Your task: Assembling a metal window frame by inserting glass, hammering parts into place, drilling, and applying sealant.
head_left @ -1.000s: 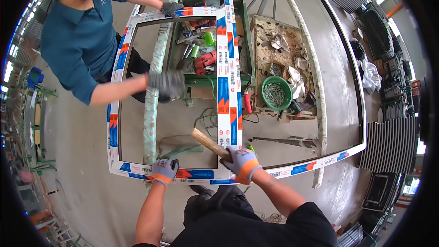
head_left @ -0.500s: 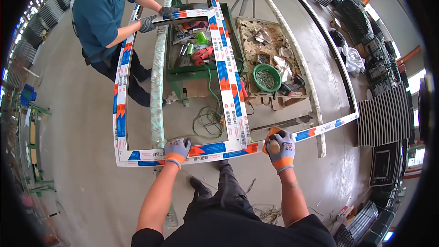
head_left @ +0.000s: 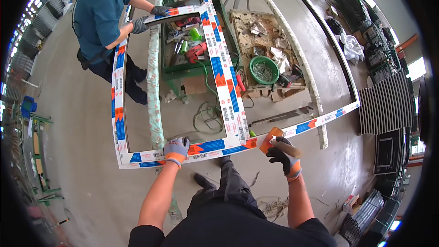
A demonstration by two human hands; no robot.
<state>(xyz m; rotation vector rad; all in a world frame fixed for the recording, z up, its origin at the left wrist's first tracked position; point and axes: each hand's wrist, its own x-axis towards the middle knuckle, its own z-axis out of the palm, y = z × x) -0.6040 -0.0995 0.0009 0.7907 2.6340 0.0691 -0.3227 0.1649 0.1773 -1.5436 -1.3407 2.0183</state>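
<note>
Moved since the earlier frame: the mallet (head_left: pixel 287 147) has swung so its handle points right, and the right hand (head_left: pixel 284 158) has rolled to show its dark palm side; the left hand (head_left: pixel 177 148) has stayed put.
Frame: the big taped frame (head_left: pixel 208 147) lies across two rails, the left rail (head_left: pixel 154 87) and the right rail (head_left: pixel 312 84).
Left hand: on the frame's near edge, toward the near-left corner, fingers curled over the bar; whether the thumb closes beneath is hidden.
Right hand: closed around the mallet's handle close to the orange head, just outside the near edge.
Mallet head: beside the near edge, right of where the middle bar joins it; whether it touches the frame, I cannot tell.
Co-worker: both gloved hands (head_left: pixel 139 26) at the crossbar (head_left: pixel 176 11), left of the middle bar.
Steadying: best, I judge, to keep the left palm firm on the near edge and its fingers well away from the head.
Mallet hold: a grip farther down the handle would likely give better control, with the face kept flat to the bar.
Risk: a tilted face could mark the taped surface.
</note>
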